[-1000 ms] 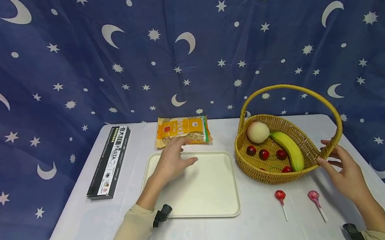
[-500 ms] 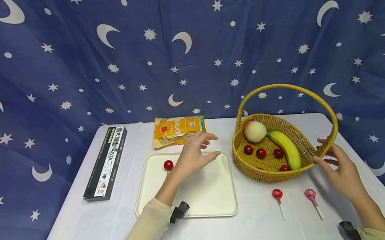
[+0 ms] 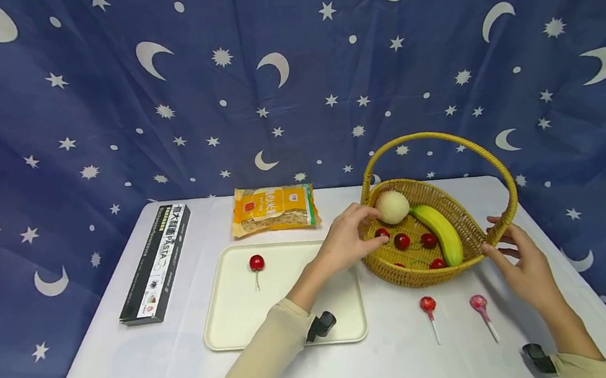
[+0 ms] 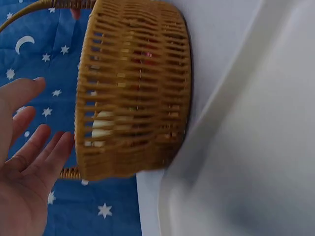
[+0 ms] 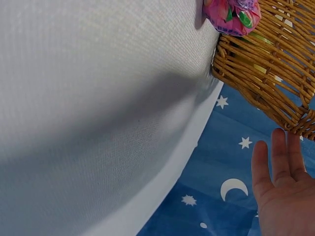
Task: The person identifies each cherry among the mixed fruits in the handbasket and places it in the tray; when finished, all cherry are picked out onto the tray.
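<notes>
My left hand [image 3: 349,240] reaches over the left rim of a wicker basket [image 3: 402,274], fingers spread beside a pale round fruit [image 3: 393,207] and a cherry [image 3: 382,234]. It holds nothing that I can see; in the left wrist view, the left hand [image 4: 32,162] has thumb and fingers apart at the rim. At the basket's right end, the right hand [image 3: 525,266] holds the handle's base between thumb and fingers. Inside the basket lie a banana [image 3: 439,232] and several cherries. One cherry [image 3: 256,263] with a stem rests on the cream tray [image 3: 234,328].
Two lollipops, one red [image 3: 428,304] and one pink [image 3: 479,302], lie in front of the basket. Behind the tray is an orange food packet [image 3: 274,209]. A black pasta box [image 3: 156,265] lies at the left. A blue star-patterned cloth [image 3: 213,87] hangs behind the table.
The left hand has moved right from above the tray to the basket's left rim. A cherry has come into view on the tray. The right hand stays at the basket.
</notes>
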`<state>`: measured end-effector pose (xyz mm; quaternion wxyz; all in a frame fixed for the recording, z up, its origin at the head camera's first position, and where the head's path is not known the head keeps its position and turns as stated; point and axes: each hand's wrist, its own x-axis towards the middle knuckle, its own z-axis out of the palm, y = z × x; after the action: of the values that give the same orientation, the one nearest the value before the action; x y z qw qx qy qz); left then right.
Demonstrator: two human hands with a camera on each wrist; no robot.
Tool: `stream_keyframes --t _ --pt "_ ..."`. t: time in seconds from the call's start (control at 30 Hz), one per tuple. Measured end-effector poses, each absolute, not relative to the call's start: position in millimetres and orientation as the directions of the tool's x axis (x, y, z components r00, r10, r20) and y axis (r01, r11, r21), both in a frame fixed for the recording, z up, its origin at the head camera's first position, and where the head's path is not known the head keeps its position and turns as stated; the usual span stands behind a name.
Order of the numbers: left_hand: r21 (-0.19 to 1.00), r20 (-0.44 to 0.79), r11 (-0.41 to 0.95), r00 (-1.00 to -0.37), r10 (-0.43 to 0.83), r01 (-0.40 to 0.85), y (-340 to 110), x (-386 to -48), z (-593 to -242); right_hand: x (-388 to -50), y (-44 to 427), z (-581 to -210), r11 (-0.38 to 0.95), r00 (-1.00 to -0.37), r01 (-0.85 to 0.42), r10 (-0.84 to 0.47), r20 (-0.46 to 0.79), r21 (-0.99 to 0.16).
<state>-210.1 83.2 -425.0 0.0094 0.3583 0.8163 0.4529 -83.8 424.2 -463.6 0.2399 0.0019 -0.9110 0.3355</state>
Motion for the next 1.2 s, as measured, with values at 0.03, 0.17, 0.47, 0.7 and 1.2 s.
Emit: stream_keyframes --t 0.03,0.17,0.47,0.7,1.2 --pt "0.748 0.302 0.335 -0.743 0.597 0.573 88 -210 -426 -84 424 -464 0.774 -0.885 -0.168 0.155 0.44 -0.61" --pt "0.722 0.28 0.359 -0.725 0.63 0.591 107 -211 -427 -84 423 -464 0.773 -0.883 -0.181 0.145 0.446 -0.609" --pt "0.651 0.185 0.443 -0.694 0.695 0.617 137 -221 -428 -87 419 -464 0.767 -0.882 -0.192 0.138 0.45 -0.612" --pt "0.604 0.111 0.493 -0.678 0.727 0.626 153 -230 -432 -88 417 -463 0.759 -0.886 -0.19 0.141 0.442 -0.623" --pt "0.498 -0.137 0.628 -0.661 0.738 0.598 182 -234 -438 -84 424 -465 0.761 -0.879 -0.184 0.156 0.451 -0.622"
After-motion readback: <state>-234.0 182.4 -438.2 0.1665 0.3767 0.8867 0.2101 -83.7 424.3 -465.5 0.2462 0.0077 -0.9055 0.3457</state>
